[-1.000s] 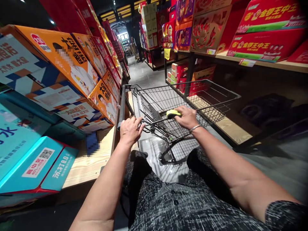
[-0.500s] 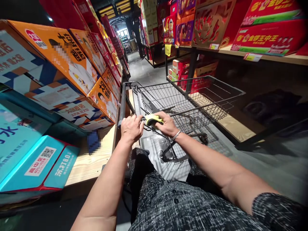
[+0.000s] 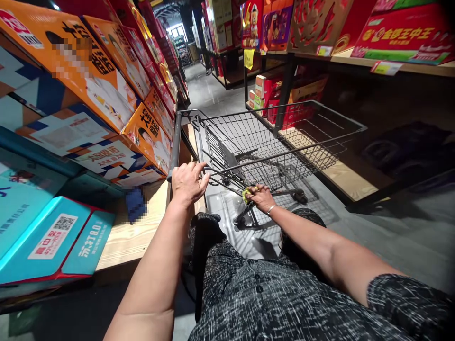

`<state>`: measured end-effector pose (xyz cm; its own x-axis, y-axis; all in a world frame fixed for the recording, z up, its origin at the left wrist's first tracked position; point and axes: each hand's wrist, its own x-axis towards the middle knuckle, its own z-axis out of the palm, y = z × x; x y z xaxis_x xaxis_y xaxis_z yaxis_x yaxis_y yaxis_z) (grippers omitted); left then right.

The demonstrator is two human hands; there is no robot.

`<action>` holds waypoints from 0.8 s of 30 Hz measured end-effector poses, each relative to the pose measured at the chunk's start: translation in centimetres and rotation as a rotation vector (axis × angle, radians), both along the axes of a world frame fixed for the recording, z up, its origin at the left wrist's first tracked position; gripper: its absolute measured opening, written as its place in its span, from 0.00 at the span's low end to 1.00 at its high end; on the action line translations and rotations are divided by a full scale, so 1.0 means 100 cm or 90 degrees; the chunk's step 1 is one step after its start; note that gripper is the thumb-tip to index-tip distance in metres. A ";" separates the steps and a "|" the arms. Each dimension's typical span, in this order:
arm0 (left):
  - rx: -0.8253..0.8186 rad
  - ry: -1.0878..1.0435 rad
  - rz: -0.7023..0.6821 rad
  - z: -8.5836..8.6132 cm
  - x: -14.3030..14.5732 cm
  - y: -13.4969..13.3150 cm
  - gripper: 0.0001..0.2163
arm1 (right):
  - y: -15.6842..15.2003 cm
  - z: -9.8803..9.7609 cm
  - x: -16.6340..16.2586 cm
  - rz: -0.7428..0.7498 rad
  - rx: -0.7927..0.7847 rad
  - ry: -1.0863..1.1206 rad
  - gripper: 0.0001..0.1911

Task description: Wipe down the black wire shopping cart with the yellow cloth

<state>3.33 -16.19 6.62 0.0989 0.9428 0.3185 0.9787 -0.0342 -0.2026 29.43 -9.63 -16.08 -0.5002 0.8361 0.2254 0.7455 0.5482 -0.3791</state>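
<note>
A black wire shopping cart (image 3: 280, 142) stands in the aisle in front of me, its basket holding nothing. My left hand (image 3: 187, 182) is wrapped round the near end of the cart's dark handle bar (image 3: 175, 142). My right hand (image 3: 261, 197) is lower down, at the bottom near edge of the basket frame, closed on a yellow-green cloth (image 3: 246, 192) that is pressed against the wire. A thin bracelet sits on that wrist.
Stacked orange, blue and teal cartons (image 3: 88, 94) fill a wooden shelf (image 3: 131, 237) close on my left. Red gift boxes (image 3: 401, 33) line shelves on the right. The grey tiled aisle (image 3: 213, 94) runs ahead between them.
My right hand with the cloth slid from the basket's top rear bar toward my left hand, then down to the basket's lower near edge. My left hand stayed on the handle.
</note>
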 end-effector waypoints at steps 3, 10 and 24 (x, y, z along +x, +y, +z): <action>0.003 -0.004 0.001 -0.001 -0.002 0.000 0.21 | -0.003 -0.024 0.016 -0.076 -0.026 -0.013 0.09; 0.017 -0.014 0.004 -0.003 -0.002 0.000 0.20 | -0.011 0.053 -0.025 0.006 0.073 0.091 0.20; 0.056 -0.027 0.013 -0.007 -0.005 -0.002 0.19 | 0.012 0.003 0.004 -0.071 0.074 0.066 0.16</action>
<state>2.79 -16.36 5.91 0.0653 0.9126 0.4035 0.9867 0.0013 -0.1626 29.82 -8.41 -15.81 -0.3745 0.8507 0.3688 0.7646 0.5083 -0.3962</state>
